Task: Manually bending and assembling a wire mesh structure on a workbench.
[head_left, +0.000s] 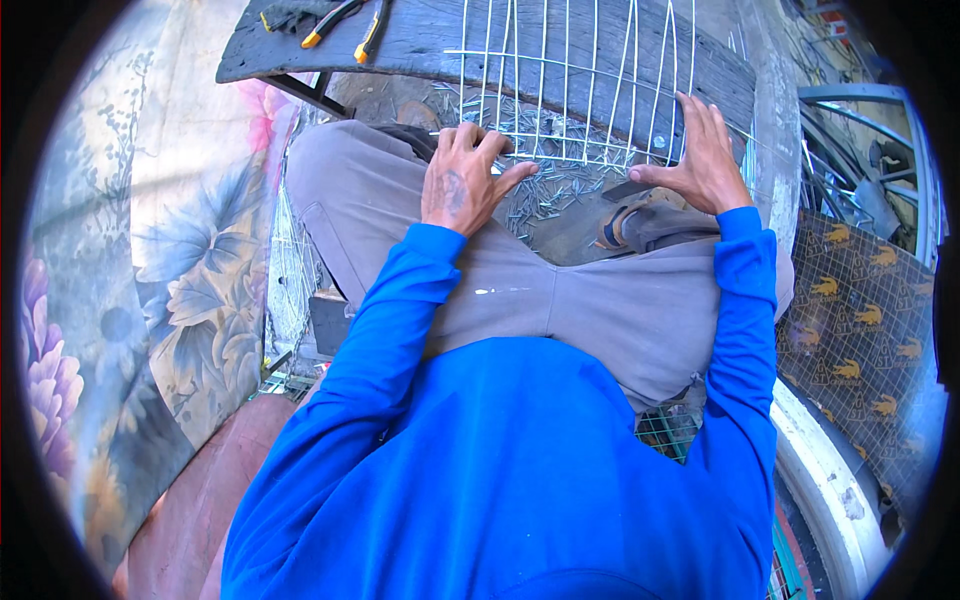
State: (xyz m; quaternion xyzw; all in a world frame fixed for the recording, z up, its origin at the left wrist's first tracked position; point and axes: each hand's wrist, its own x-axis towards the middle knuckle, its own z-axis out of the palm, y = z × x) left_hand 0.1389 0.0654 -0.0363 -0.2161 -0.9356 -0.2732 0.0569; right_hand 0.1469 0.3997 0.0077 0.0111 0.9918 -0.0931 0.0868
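Observation:
A wire grid panel point(567, 88) of thin pale metal rods leans over the front edge of a dark wooden bench point(410, 45). At its lower left corner is my left hand point(465, 185), fingers bent over the end of the lowest crosswise rod and thumb stretched out to the right. Whether those fingertips press on the rod is hidden. My right hand point(703, 165) stands at the panel's right edge, its fingers pointing up and spread from the thumb. The index finger is close to the outer rod; I cannot tell if it touches. Neither hand visibly grips anything.
Pliers point(345, 28) with orange-tipped handles lie on the bench's left part. Many cut wire pieces point(545, 190) litter the ground beneath the panel. Flowered cloth point(190, 240) hangs at left. At right are metal frames point(870, 105) and a dark patterned sheet point(850, 315).

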